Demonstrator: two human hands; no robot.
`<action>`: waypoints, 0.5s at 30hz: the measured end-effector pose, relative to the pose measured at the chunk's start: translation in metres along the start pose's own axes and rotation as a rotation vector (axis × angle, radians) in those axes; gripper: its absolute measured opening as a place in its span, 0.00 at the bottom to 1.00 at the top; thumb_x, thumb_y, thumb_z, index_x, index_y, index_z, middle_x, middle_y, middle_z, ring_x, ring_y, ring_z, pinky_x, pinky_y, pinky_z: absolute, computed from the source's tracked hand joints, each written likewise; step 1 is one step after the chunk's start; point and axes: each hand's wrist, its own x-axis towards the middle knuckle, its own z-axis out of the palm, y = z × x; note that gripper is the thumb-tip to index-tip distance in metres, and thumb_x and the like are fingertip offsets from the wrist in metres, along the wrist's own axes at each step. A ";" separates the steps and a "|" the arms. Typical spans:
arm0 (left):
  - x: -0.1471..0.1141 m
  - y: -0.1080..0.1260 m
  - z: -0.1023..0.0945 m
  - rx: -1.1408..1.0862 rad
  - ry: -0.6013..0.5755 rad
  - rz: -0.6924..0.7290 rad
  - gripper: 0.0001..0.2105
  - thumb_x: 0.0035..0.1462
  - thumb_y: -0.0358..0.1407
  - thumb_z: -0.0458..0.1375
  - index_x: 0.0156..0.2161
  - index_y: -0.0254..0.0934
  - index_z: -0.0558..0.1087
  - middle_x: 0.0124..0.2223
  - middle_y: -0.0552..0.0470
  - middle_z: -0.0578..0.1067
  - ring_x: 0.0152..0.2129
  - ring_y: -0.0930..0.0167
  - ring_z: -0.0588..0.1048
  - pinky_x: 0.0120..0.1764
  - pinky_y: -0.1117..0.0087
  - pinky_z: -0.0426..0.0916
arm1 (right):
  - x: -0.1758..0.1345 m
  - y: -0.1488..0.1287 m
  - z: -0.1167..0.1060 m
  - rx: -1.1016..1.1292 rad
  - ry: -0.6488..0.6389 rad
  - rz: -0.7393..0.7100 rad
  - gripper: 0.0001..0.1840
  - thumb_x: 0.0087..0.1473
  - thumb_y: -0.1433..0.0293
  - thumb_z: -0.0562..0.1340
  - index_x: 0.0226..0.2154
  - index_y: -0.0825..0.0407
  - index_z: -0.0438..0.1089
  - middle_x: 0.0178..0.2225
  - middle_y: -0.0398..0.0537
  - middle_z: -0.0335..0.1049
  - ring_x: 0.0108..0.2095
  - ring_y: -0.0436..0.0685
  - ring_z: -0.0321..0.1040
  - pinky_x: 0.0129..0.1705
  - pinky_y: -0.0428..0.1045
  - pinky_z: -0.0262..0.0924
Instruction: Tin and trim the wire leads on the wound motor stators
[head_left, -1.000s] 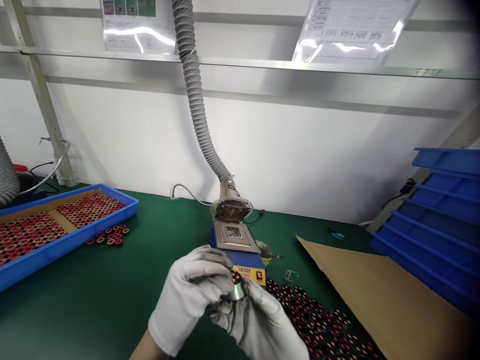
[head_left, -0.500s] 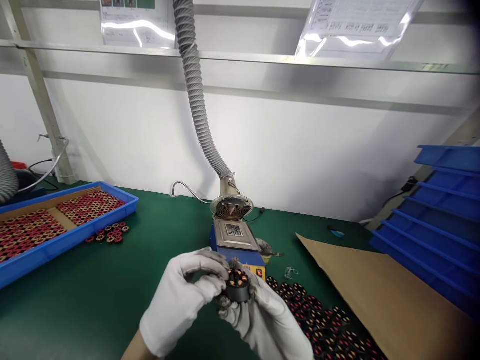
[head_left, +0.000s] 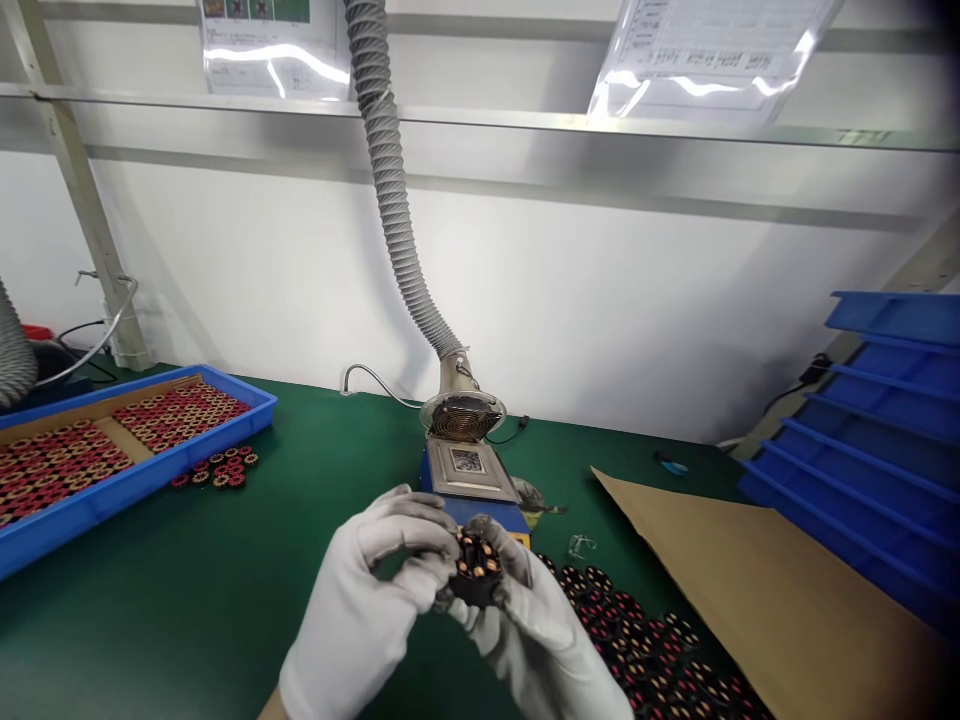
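Observation:
Between my two white-gloved hands is a small round motor stator (head_left: pixel 478 567), with copper coils facing up inside a black rim. My left hand (head_left: pixel 379 585) pinches its left side with fingertips and thumb. From the right and below, my right hand (head_left: pixel 521 610) wraps round it, fingers against the side. The gloves' fingertips are stained dark grey. Just behind the hands stands a blue hot plate (head_left: pixel 474 475) with a metal top, partly hidden by them. To the right of my right hand lie many loose stators (head_left: pixel 637 640) with black, red and copper colouring.
A blue tray (head_left: pixel 142 485) of red-and-copper stators stands left, with several loose ones (head_left: pixel 225 467) beside it. A grey hose (head_left: pixel 390 190) with a funnel hood (head_left: pixel 463 412) hangs over the hot plate. Cardboard (head_left: pixel 765 580) and stacked blue trays (head_left: pixel 862 440) occupy the right.
The stator has tilted between my hands; its grey outer side, visible before, now looks dark. My right fingers have shifted up along its far right side.

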 end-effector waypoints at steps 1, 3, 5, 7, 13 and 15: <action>-0.001 0.000 -0.001 0.022 0.030 0.057 0.09 0.47 0.25 0.54 0.27 0.39 0.75 0.33 0.52 0.75 0.40 0.66 0.71 0.40 0.76 0.66 | 0.003 0.002 -0.001 -0.054 0.047 -0.061 0.19 0.33 0.73 0.72 0.33 0.50 0.71 0.31 0.46 0.74 0.31 0.55 0.71 0.37 0.51 0.66; -0.003 0.000 -0.004 0.013 0.095 0.101 0.08 0.48 0.26 0.55 0.27 0.41 0.74 0.34 0.53 0.75 0.41 0.67 0.71 0.40 0.76 0.66 | 0.006 0.006 -0.002 -0.170 0.158 -0.217 0.22 0.30 0.76 0.72 0.32 0.48 0.70 0.31 0.45 0.74 0.32 0.55 0.71 0.38 0.51 0.65; -0.001 -0.001 -0.007 -0.081 0.130 0.013 0.07 0.49 0.27 0.57 0.31 0.42 0.75 0.38 0.54 0.75 0.42 0.68 0.70 0.40 0.78 0.66 | 0.005 0.014 -0.002 -0.331 0.261 -0.415 0.21 0.31 0.77 0.71 0.31 0.47 0.69 0.35 0.46 0.73 0.37 0.56 0.69 0.42 0.51 0.63; 0.002 -0.003 -0.005 -0.245 0.029 -0.155 0.11 0.49 0.29 0.59 0.39 0.42 0.74 0.42 0.53 0.74 0.42 0.67 0.71 0.40 0.77 0.67 | 0.002 0.024 -0.001 -0.556 0.328 -0.641 0.17 0.34 0.78 0.70 0.29 0.46 0.69 0.40 0.46 0.71 0.42 0.57 0.67 0.45 0.52 0.62; 0.000 -0.025 0.021 -0.553 0.045 -0.296 0.09 0.48 0.38 0.62 0.34 0.35 0.75 0.34 0.47 0.76 0.33 0.66 0.73 0.40 0.71 0.68 | -0.006 0.047 0.008 -0.943 0.407 -1.052 0.24 0.36 0.82 0.66 0.32 0.36 0.71 0.40 0.40 0.71 0.39 0.57 0.68 0.43 0.53 0.61; -0.001 -0.030 0.023 -0.662 0.189 -0.227 0.08 0.45 0.38 0.65 0.31 0.37 0.76 0.33 0.49 0.77 0.33 0.67 0.74 0.40 0.71 0.69 | -0.005 0.046 0.014 -0.853 0.514 -1.067 0.21 0.36 0.81 0.67 0.31 0.39 0.71 0.39 0.42 0.71 0.38 0.56 0.68 0.41 0.52 0.62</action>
